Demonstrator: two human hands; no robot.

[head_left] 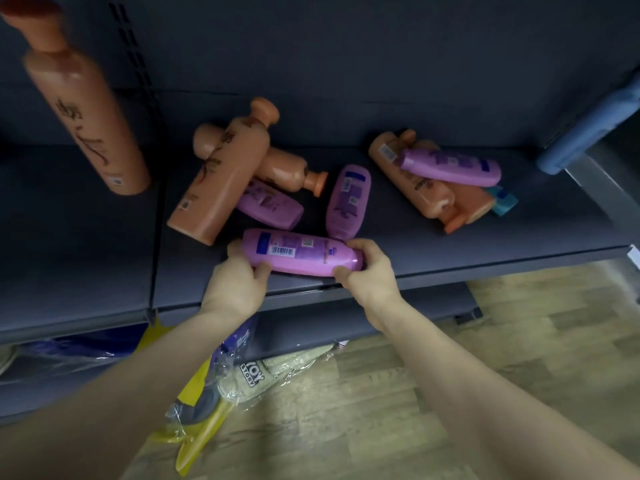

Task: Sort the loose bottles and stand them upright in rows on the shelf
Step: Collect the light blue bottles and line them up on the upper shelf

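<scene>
A pink bottle (301,252) lies sideways at the front of the dark shelf (485,237), barcode up. My left hand (239,278) grips its base end and my right hand (367,268) grips its cap end. Behind it lie two more pink bottles (272,204) (348,200) and a heap of orange bottles (221,178), all on their sides. To the right, another pink bottle (453,167) rests on top of toppled orange bottles (429,192). One tall orange bottle (83,109) stands upright at the far left of the shelf.
A teal-capped item (504,200) pokes out behind the right heap. A blue object (588,133) sits on a rail at the right. Plastic-wrapped packages (221,382) lie on the lower shelf and wooden floor (450,375) below my arms.
</scene>
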